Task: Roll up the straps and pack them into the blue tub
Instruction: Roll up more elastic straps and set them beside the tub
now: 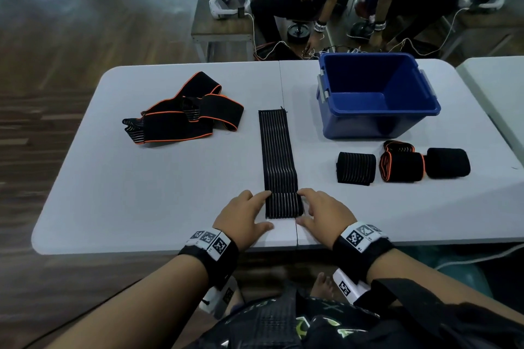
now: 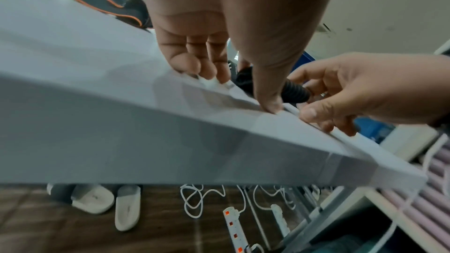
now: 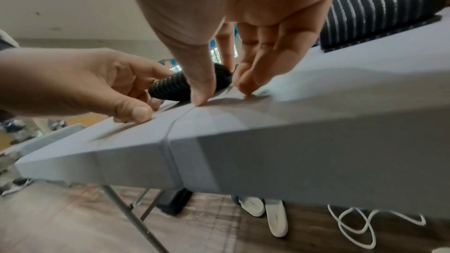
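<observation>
Head view shows the rolling step under way: left hand (image 1: pixel 245 214) and right hand (image 1: pixel 323 214), each grip pinching the striped strap (image 1: pixel 279 156) laid mid-bench, must next roll it evenly toward the blue tub (image 1: pixel 377 93).

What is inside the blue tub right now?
The blue tub shows only bare blue walls and floor; no straps are visible inside. Its near wall hides the nearest strip of floor.

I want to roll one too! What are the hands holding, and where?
Both hands, left hand and right hand, hold the striped black strap by its rolled-up near end, one at each side.
</observation>
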{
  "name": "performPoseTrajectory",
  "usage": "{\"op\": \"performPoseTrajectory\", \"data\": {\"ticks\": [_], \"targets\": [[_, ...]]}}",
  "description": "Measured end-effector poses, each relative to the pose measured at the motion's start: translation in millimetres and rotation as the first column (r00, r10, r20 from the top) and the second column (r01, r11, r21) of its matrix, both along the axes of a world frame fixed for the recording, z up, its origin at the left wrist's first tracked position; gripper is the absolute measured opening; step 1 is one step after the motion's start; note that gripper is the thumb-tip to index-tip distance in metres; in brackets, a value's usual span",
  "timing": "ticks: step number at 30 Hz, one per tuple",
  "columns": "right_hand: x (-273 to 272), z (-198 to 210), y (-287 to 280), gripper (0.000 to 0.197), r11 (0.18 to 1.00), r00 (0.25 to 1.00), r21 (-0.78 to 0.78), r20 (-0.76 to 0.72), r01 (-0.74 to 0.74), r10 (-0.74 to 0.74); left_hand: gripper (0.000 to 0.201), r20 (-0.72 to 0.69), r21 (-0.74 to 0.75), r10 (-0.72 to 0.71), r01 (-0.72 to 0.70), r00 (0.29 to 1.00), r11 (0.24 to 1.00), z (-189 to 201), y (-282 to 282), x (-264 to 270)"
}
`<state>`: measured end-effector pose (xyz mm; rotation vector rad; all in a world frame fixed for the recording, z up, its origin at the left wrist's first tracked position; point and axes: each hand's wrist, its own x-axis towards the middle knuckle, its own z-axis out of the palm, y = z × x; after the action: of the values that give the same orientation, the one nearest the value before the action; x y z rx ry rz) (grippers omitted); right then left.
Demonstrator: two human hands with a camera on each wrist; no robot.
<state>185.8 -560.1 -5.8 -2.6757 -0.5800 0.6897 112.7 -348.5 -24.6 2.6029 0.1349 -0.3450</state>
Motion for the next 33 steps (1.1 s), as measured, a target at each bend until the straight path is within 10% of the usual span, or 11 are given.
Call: {"op": "performPoseTrajectory", "data": {"ticks": [6, 14, 25, 33], "targets": [[5, -2, 1, 0.038, 0.979, 0.986, 0.157, -0.126, 0.127, -0.108, 0.036, -0.056, -0.277, 0.237, -0.243, 0.97, 0.93, 4, -2, 5], [6, -1, 6, 0.044, 0.958, 0.963, 0.144, -0.144, 0.248, -0.227, 0.037, -0.129, -0.325, 0.336, -0.36, 0.933, 0.874, 6, -4, 5], [8, 1, 15, 0.056, 0.969, 0.966, 0.075, -0.133, 0.234, -0.223, 0.031, -0.109, -0.271, 0.349, -0.366, 0.931, 0.891, 7, -3, 3], [7, 4, 20, 0.029, 0.983, 0.99, 0.14, 0.051, 0.119, -0.128, 0.041, 0.102, -0.168, 0.228, -0.209, 0.968, 0.963, 9, -4, 2]]}}
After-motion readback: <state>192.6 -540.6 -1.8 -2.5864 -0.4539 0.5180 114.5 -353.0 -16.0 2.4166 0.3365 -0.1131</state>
